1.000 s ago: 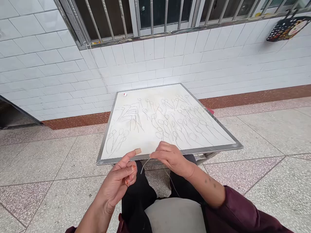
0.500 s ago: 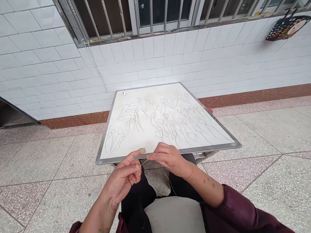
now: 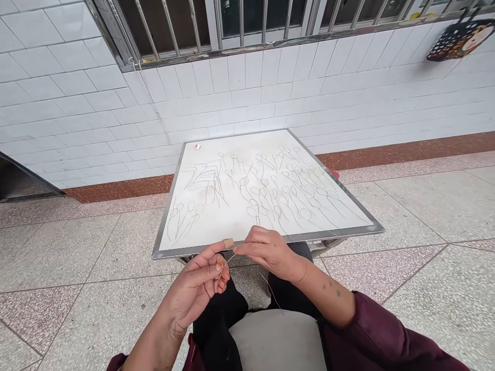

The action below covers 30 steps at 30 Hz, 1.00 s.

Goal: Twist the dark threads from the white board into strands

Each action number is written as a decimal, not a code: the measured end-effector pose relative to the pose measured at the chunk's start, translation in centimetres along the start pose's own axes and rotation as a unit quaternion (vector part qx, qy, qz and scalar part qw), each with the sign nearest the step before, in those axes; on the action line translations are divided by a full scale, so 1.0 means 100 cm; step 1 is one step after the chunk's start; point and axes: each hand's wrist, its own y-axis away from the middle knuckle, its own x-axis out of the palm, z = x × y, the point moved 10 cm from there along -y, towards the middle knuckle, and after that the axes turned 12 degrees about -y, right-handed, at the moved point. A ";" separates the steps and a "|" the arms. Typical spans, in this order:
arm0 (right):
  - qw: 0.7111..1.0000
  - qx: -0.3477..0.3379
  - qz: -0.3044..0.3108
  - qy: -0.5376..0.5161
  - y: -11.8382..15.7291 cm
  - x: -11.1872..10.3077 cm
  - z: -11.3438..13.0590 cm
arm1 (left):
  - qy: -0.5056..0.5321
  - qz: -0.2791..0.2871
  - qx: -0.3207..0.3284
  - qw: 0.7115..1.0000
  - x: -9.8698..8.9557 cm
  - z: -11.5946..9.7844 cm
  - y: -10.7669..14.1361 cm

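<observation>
Between my two hands runs a thin wire point(image 3: 229, 259), just in front of the table's near edge. My left hand point(image 3: 199, 281) pinches one part of it between thumb and fingers, while the index finger, wrapped in a tan bandage point(image 3: 228, 243), stretches towards the right fingertips. My right hand point(image 3: 268, 252) is closed on the wire with thumb and forefinger. A loose length of wire point(image 3: 273, 292) hangs below the right hand over my lap. Ahead, several looped wires point(image 3: 278, 211) lie spread on the white table point(image 3: 228, 232); straighter wires point(image 3: 211, 178) lie at its left.
A small white and red object point(image 3: 198, 147) sits at the table's far left corner. Behind stands a white tiled wall point(image 3: 232, 103) with a barred window point(image 3: 251, 23). A dotted bag point(image 3: 454, 41) hangs at the upper right. My legs are under the table edge.
My left hand has shifted slightly right, its bandaged finger closer to the right fingertips. The right hand stays nearly still, and both keep hold of the wire.
</observation>
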 end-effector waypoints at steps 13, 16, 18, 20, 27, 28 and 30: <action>0.999 -0.027 0.023 0.011 0.000 0.005 0.010 | -0.095 0.016 -0.023 0.995 -0.008 -0.001 0.004; 0.998 -0.037 0.050 0.024 -0.002 0.009 0.016 | -0.138 0.019 -0.034 0.990 -0.011 -0.001 0.007; 0.995 -0.045 0.077 0.035 -0.002 0.014 0.020 | -0.171 0.023 -0.042 0.984 -0.011 -0.004 0.010; 0.993 -0.053 0.099 0.038 -0.002 0.019 0.023 | -0.205 0.032 -0.049 0.977 -0.011 -0.007 0.013; 0.996 -0.048 0.072 0.006 -0.003 0.022 0.022 | -0.267 0.023 -0.042 0.963 -0.019 -0.014 0.021; 0.996 -0.048 0.071 0.003 -0.003 0.023 0.022 | -0.268 0.019 -0.039 0.963 -0.020 -0.015 0.021; 0.996 -0.047 0.074 0.001 -0.002 0.024 0.021 | -0.270 0.015 -0.036 0.962 -0.021 -0.016 0.021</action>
